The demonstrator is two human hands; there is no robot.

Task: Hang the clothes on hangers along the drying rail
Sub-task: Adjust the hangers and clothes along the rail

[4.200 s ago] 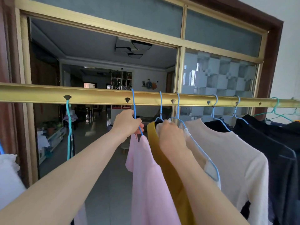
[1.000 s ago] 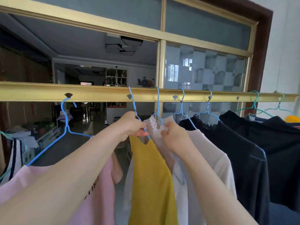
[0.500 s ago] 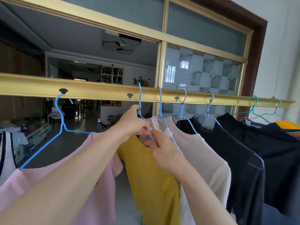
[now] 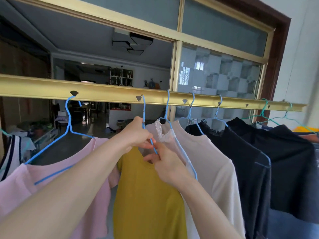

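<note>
Behind the gold rail are a sliding glass door and a dim living room. At the middle of the rail the yellow top hangs on a blue hanger, whose hook meets the rail beside a notch. The left grip is curled round the hanger's neck just above the collar. The right grip, fingers bent, pinches the wire at the collar. To the left a pink top hangs on its own hanger. Just to the right come a frilled white top, a cream top, then black tops.
</note>
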